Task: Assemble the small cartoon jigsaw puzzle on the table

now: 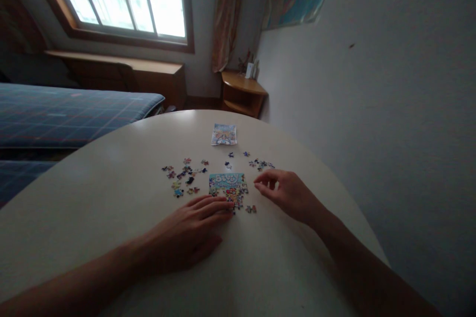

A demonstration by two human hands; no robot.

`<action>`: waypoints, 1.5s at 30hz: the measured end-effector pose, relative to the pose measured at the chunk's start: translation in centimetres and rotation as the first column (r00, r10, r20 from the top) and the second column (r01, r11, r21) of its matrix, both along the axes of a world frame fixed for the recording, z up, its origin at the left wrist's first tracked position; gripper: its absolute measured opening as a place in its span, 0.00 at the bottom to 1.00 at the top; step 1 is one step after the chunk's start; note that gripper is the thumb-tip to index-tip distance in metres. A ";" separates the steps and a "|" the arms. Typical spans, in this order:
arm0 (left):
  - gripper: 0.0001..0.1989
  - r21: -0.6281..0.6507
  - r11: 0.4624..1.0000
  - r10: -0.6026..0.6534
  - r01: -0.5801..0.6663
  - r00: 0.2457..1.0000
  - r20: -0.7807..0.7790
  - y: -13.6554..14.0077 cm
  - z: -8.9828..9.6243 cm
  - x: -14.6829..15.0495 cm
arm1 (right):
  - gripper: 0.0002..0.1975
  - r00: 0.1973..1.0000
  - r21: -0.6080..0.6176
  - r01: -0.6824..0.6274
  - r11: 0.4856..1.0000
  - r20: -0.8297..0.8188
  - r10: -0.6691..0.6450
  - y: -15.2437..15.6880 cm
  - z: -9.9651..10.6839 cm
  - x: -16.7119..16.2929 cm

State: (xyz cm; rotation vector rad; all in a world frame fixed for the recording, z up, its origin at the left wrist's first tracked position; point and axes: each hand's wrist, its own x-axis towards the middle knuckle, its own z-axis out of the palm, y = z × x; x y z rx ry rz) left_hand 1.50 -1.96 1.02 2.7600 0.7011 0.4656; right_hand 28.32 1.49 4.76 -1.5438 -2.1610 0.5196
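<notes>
A partly joined jigsaw puzzle (pixel 227 181) lies on the white round table (pixel 238 267), with a blue-green top strip and pale lettering. Its lower part is a patchwork of small coloured pieces. My left hand (pixel 203 215) rests flat, fingers stretched out, over the puzzle's lower left edge and hides some of it. Just right of the puzzle is my right hand (pixel 280 188), its thumb and index finger curved toward each other with a small gap between the tips; no piece shows between them. A joined pair of loose pieces (pixel 251 209) sits below it.
Several loose puzzle pieces (pixel 186 172) are scattered left of the puzzle. More pieces (pixel 262 164) lie to its upper right, and a few behind it. A printed picture packet (pixel 224 134) is farther back. The wall (pixel 390 124) runs close along the right.
</notes>
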 end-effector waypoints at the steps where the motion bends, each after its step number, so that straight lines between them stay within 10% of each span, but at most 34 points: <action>1: 0.23 0.011 1.000 0.006 -0.006 1.000 0.014 0.0 -0.1 0.0 | 0.06 0.999 0.046 0.051 0.998 0.010 -0.051 0.4 -0.2 0.3; 7: 0.17 0.058 0.989 0.128 -0.135 0.985 0.112 0.3 -0.6 -0.5 | 0.07 0.982 0.141 0.175 0.974 0.046 -0.183 2.1 -1.5 1.8; 17: 0.28 0.020 1.000 0.004 -0.003 0.999 -0.043 0.5 0.1 -0.6 | 0.06 0.957 -0.104 -0.263 0.959 0.095 0.273 -0.8 0.8 0.2; 45: 0.31 -0.040 0.999 -0.025 0.021 0.994 -0.105 0.5 0.4 -0.8 | 0.04 0.959 -0.061 -0.257 0.965 0.111 0.262 -0.4 -0.7 -0.9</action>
